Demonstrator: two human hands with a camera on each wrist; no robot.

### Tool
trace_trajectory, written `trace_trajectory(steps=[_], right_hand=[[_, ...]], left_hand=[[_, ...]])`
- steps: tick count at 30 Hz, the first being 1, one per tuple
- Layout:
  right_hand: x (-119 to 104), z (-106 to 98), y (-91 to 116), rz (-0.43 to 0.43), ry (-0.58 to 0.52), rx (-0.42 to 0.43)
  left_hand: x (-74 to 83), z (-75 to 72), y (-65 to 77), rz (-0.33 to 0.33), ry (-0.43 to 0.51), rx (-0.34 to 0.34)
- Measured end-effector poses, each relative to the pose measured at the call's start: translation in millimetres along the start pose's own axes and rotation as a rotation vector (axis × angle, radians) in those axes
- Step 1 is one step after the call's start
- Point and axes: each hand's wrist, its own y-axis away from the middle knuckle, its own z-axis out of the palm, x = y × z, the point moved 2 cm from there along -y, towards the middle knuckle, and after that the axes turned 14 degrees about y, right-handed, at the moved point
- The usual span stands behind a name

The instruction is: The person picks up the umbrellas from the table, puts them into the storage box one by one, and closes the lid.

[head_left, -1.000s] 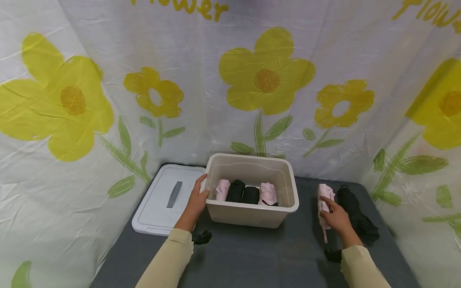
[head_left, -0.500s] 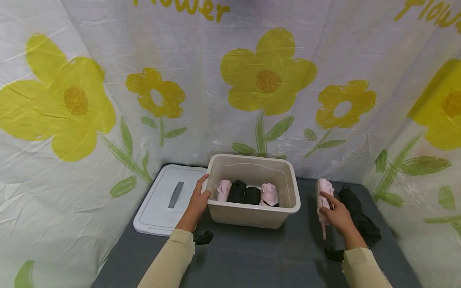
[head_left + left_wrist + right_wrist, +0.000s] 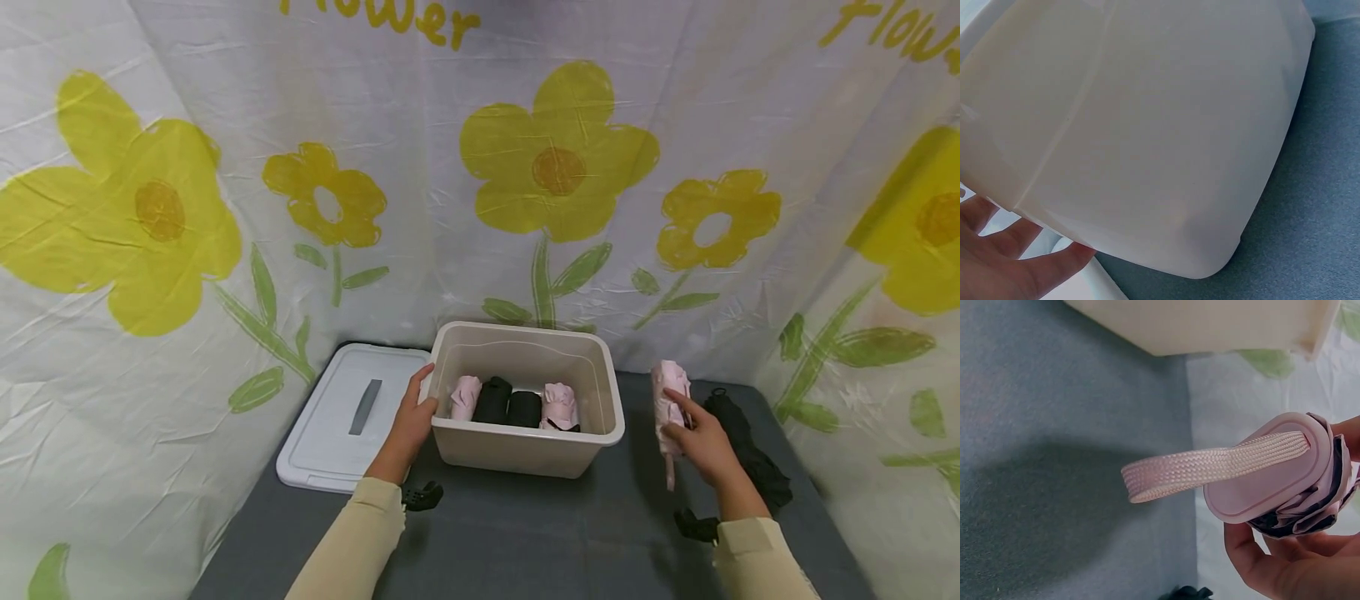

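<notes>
Two hands: the left hand (image 3: 411,421) grips the left end of the beige rectangular plastic box (image 3: 517,456) at its rim; the right hand (image 3: 707,446) is beyond the box's right end.
Right-hand grip: thumb and fingers clamped about the pink folded fabric umbrella (image 3: 669,410).
Pink umbrella's place: right of the box, apart from it, seemingly raised off the dark grey cloth-covered table (image 3: 540,542).
Long axis: roughly fore and aft in the head view, nearly in line with the box's short ends; the woven pink strap (image 3: 1210,464) hangs at the end nearer the person.
Nearer hand: the right, with the umbrella on its left side, towards the box.
Inside the box: two pink and two black rolled bundles in a row, pink outermost.
Right of the umbrella: a long black folded fabric bundle (image 3: 742,442) beside the right hand.
Left of the box: a white plastic lid (image 3: 318,437) with a grey handle (image 3: 365,407).
</notes>
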Motion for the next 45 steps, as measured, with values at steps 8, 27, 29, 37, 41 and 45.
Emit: trace_trajectory(steps=[8,27,29,37,41,45], right_hand=[[-12.6,-6.9,3.8,-0.05,-0.055,0.012],[-43.1,-21.2,10.8,-0.142,-0.129,-0.004],[-46.1,-22.6,11.3,-0.148,-0.133,-0.004],[-57.4,-29.8,11.7,-0.169,-0.125,-0.004],[-62.9,-33.2,10.6,-0.174,-0.116,-0.005],[-69.4,-36.3,10.0,-0.194,-0.117,0.0]], left_hand=[[22.5,3.5,13.0,-0.038,-0.002,-0.012],[34.5,7.1,21.4,-0.048,-0.01,-0.021],[27.8,5.5,16.0,-0.051,-0.003,-0.02],[1.1,0.3,-0.9,-0.022,-0.007,0.003],[-0.8,0.1,-2.0,-0.012,-0.013,0.011],[-0.5,-0.3,-2.1,-0.018,-0.012,0.014]])
